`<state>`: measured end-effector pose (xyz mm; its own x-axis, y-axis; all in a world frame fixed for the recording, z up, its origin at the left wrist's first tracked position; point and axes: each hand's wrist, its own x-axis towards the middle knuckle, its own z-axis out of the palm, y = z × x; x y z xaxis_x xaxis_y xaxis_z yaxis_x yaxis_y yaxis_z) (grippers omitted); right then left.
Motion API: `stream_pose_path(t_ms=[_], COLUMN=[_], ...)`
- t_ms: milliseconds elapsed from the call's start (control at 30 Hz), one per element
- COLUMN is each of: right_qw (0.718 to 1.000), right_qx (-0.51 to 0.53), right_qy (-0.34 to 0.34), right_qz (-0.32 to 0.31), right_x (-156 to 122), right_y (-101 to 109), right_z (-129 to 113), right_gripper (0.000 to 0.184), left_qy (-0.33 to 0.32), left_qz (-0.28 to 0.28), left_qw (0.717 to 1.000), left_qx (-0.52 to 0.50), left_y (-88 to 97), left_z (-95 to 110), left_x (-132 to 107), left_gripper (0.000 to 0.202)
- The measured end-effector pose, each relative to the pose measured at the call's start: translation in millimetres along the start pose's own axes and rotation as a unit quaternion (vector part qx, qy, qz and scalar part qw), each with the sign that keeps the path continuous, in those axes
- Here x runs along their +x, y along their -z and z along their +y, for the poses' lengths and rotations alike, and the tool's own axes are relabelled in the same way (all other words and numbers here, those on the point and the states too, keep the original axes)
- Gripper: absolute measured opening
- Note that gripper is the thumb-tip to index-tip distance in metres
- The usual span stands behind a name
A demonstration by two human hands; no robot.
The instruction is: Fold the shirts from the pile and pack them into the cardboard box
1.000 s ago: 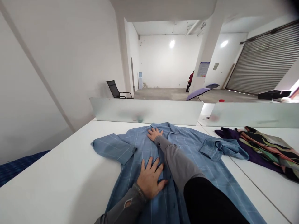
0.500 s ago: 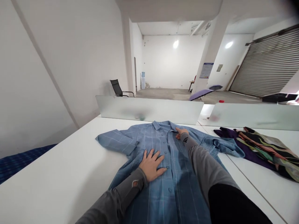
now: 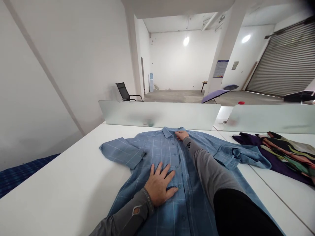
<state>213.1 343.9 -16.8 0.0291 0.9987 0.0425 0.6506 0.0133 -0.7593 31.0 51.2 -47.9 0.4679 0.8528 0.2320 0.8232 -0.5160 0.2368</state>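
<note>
Blue checked button-up shirt lies front up on white desk, center, collar at far end, a sleeve out to each side. Left hand flat on shirt front, fingers spread apart, left of the button row; gripping nothing. Right hand at far end by collar, fingers together, pinching the right front edge of the shirt. Right of shirt: crumpled multicolored patterned cloth and dark purple cloth, near the right-side sleeve. Frosted partition just beyond collar. Farther back: black mesh chair left, purple umbrella right, metal roller shutter far right.
</note>
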Motion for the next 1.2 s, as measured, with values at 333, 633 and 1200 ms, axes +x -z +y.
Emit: stream_pose_path(t_ms=[333,633,1200], right_qw=[0.953,0.908,0.912], right_qx=[-0.265,-0.364,-0.145], right_qy=[0.144,0.202,0.312], right_qz=[-0.031,-0.034,-0.225], right_x=[-45.9,-165.9,-389.4], right_y=[2.6,8.5,83.7], right_z=[-4.8,32.5,55.9], right_gripper=[0.044,0.056,0.051], left_qy=[-0.007,-0.009,0.051], left_qz=[0.002,-0.002,-0.021], left_qw=[1.0,0.999,0.994], left_qx=[0.024,0.052,0.095], left_y=[0.1,-2.0,6.3], left_z=[-1.7,-3.0,-3.4], left_x=[-0.3,0.6,2.2], left_gripper=[0.061,0.06,0.051])
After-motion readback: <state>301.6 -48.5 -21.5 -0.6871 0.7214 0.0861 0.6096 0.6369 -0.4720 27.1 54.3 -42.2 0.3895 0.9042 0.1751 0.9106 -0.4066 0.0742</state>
